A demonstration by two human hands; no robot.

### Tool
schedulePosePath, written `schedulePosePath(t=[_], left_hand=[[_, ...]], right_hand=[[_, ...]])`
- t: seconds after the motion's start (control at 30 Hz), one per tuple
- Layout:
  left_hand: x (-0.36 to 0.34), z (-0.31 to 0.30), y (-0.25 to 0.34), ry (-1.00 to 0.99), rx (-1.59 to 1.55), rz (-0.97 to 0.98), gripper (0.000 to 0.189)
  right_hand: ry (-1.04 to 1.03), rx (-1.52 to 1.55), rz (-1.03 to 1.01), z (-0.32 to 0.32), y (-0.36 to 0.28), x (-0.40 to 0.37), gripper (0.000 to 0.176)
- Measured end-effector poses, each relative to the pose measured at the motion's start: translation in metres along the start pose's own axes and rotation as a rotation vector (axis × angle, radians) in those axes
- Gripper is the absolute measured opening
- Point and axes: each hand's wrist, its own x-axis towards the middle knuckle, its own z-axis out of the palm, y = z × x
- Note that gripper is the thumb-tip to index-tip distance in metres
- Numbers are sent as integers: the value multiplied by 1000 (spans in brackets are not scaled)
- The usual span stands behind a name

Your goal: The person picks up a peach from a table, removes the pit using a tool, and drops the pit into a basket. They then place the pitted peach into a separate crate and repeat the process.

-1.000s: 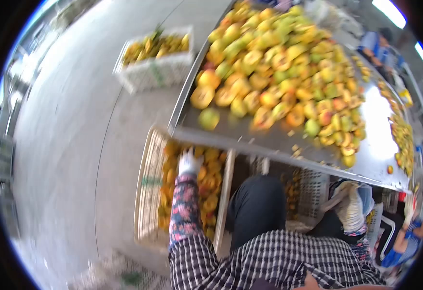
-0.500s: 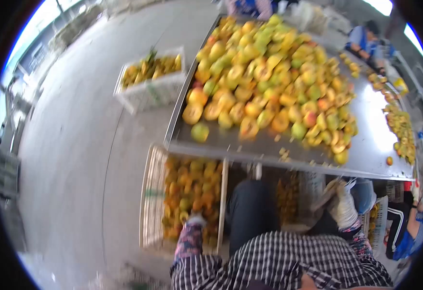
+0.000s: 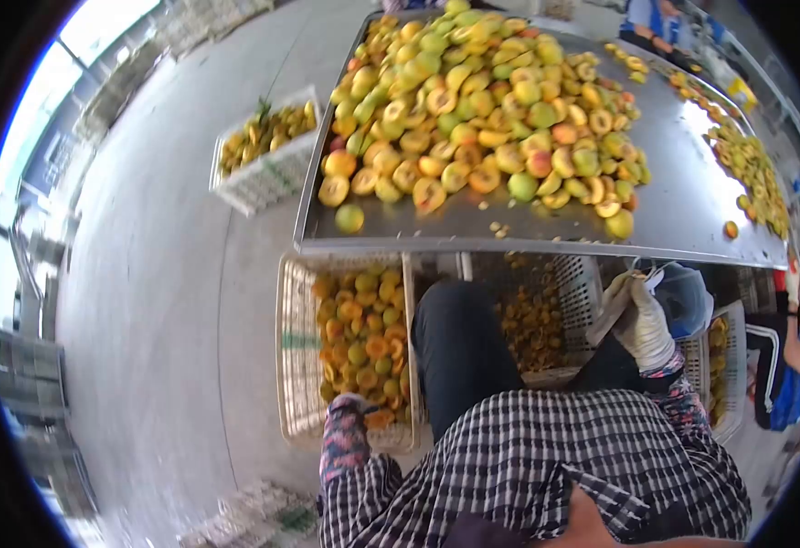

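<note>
Left hand (image 3: pixel 352 403) by fruit (image 3: pixel 363 329) at the crate's (image 3: pixel 292 310) near edge, right hand (image 3: pixel 646 333) by a blue bucket (image 3: pixel 685 300), fingers unclear.

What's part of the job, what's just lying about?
Likely job:
white-gloved left hand
cream rectangular plastic crate it's at
yellow-orange fruit inside
grey metal table
heaped yellow halved fruit

Likely lying about:
white rectangular plastic crate, standing apart
pale latticed crate, bottom edge
</note>
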Motion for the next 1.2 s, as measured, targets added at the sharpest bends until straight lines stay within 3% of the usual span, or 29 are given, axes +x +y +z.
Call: schedulePosePath(t=[0.07,0.13,0.17,0.23,0.27,0.3,0.37,0.4,0.43,0.47,0.57,0.63,0.7,0.8,0.9,1.03,1.07,1.1,1.17,1.2], left_hand=[[-8,-28,-7,12,-30,-126,60],[-56,-80,8,430,-239,-91,60],[-81,-110,18,578,-378,40,58],[-145,-167,66,967,-479,115,46],[-174,-196,89,995,-499,160,47],[-181,-214,108,1145,-600,398,42],[-197,-246,164,1234,-748,825,35],[-209,-265,196,1209,-694,836,34],[-230,-277,228,1277,-446,871,34],[-236,-287,258,1170,-329,759,41],[-191,-304,331,1153,-35,804,61],[-193,-310,369,1061,91,601,61],[-188,-314,392,966,188,496,58],[-192,-320,402,923,251,479,70],[-190,-318,397,849,150,585,65],[-196,-303,384,842,-438,810,62],[-204,-292,387,722,-734,849,54],[-166,-287,386,359,-1119,1107,50],[-238,-251,374,-381,-1657,1190,42],[-263,-233,375,-403,-1622,1254,39]], right_hand=[[-23,20,-5,-14,5,4,49],[-23,66,13,-24,6,-2,48],[-13,93,23,-27,4,-5,48],[-3,141,46,-33,-1,-6,48],[10,158,51,-36,-3,-8,48],[23,173,54,-39,-3,-9,48],[22,182,64,-47,-3,-12,49],[10,178,70,-51,-4,-13,49],[-3,174,72,-55,-5,-14,48],[15,201,57,-58,-1,-13,46],[23,179,85,-62,-6,-21,43],[9,165,62,-69,-2,-23,40],[21,163,46,-76,-1,-27,37],[57,228,71,-79,-6,-37,30],[164,116,29,-94,9,-33,29],[13,171,47,-80,0,-31,29],[-7,188,64,-84,9,-23,30],[-24,202,85,-88,16,-16,30],[-15,93,27,-69,10,-8,34],[-30,91,4,-65,16,-2,35]])
